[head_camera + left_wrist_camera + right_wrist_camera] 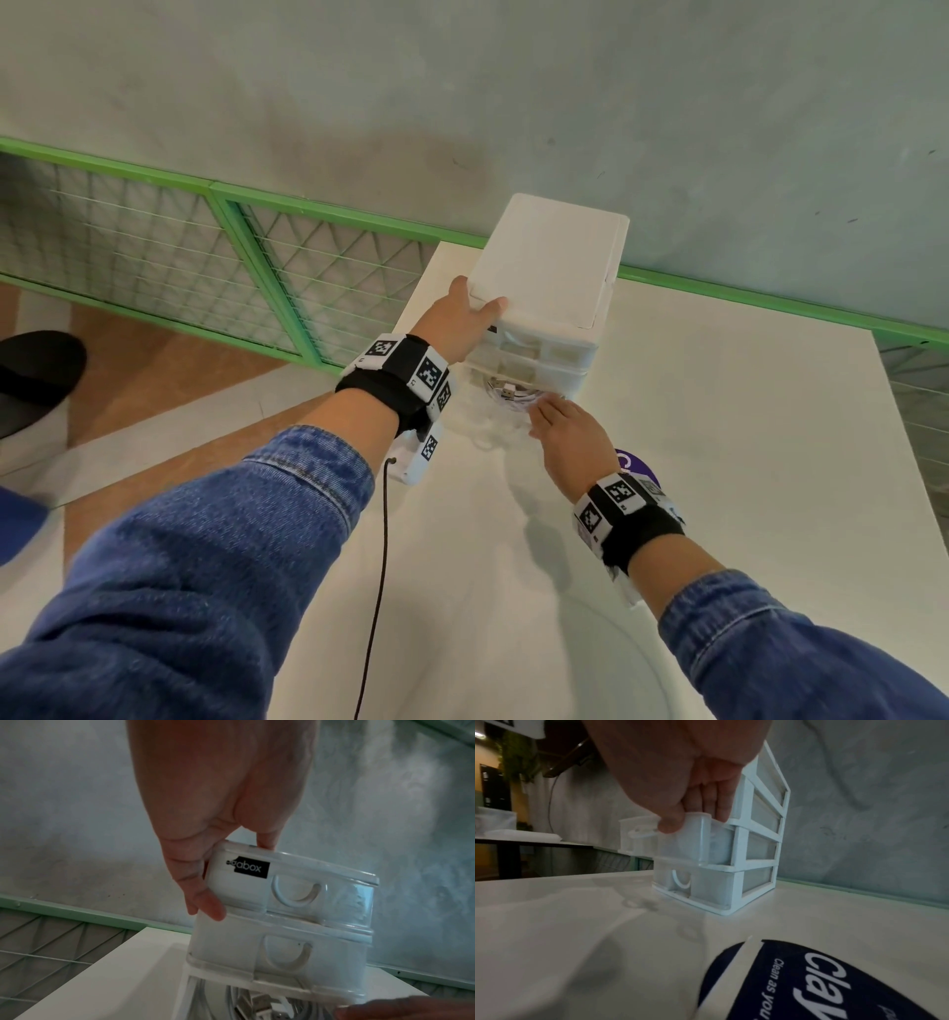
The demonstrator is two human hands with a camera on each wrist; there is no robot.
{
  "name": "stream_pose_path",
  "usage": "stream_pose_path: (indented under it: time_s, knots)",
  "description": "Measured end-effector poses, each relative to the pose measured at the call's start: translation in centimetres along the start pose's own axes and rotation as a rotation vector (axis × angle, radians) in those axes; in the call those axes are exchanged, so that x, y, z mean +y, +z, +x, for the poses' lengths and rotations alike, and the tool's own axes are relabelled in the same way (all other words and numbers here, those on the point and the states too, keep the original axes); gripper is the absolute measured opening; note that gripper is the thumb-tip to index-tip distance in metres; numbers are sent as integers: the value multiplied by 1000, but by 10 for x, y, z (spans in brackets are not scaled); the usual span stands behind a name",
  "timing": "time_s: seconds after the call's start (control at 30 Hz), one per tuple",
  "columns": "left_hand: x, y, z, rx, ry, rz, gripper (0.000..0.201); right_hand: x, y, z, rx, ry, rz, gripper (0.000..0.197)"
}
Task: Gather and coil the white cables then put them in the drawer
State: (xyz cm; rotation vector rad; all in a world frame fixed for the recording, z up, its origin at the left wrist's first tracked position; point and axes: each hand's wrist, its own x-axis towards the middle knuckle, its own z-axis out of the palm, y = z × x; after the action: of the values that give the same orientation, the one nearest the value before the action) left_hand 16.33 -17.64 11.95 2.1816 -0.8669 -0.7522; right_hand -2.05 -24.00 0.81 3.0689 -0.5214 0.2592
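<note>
A white drawer unit (549, 257) with several translucent drawers stands at the back of the white table (719, 462). My left hand (475, 308) grips its top left corner, thumb on the lid and fingers down the side (203, 892). One lower drawer (695, 841) is pulled out toward me. Coiled white cables (506, 398) with a metal USB plug lie inside it (257, 1004). My right hand (560, 426) is at the drawer's front right corner. Its thumb (670, 823) lies on the outer wall and its fingers reach over the rim inside.
A round dark-purple labelled item (637, 467) lies on the table under my right wrist. A black cord (375, 591) hangs from my left wrist past the table's left edge. A green wire-mesh fence (231, 257) and a grey wall stand behind.
</note>
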Motion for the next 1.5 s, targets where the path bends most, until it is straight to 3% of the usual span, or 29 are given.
stream_pose_path:
  time_s: [0.27,0.3,0.37,0.47,0.63,0.73,0.87,1.0,1.27,1.4,1.5]
  knots:
    - [1,0,1,-9,-19,27,71,4,2,7,226,38,36,35]
    - [1,0,0,-10,-19,29,71,6,3,6,272,96,104,31]
    - [2,0,-1,-9,-20,33,71,9,1,5,316,353,336,30]
    - [3,-1,-2,-5,-23,21,71,8,1,4,230,793,606,60]
    - [4,-3,-4,-17,-17,4,68,16,6,17,35,1016,847,94]
    - [3,-3,-3,-21,-19,0,69,22,16,24,-22,989,861,84]
    - [2,-3,-3,-21,-9,2,70,14,23,24,60,922,959,64]
    - [1,-2,-2,-16,-10,13,71,6,24,32,120,994,991,81]
    - [-2,1,3,5,4,16,71,3,33,33,181,1016,932,76]
    - [-7,4,1,16,-9,-71,70,5,34,30,142,1000,967,80]
    - [-10,5,-3,43,-19,-125,81,8,20,22,14,991,953,93]
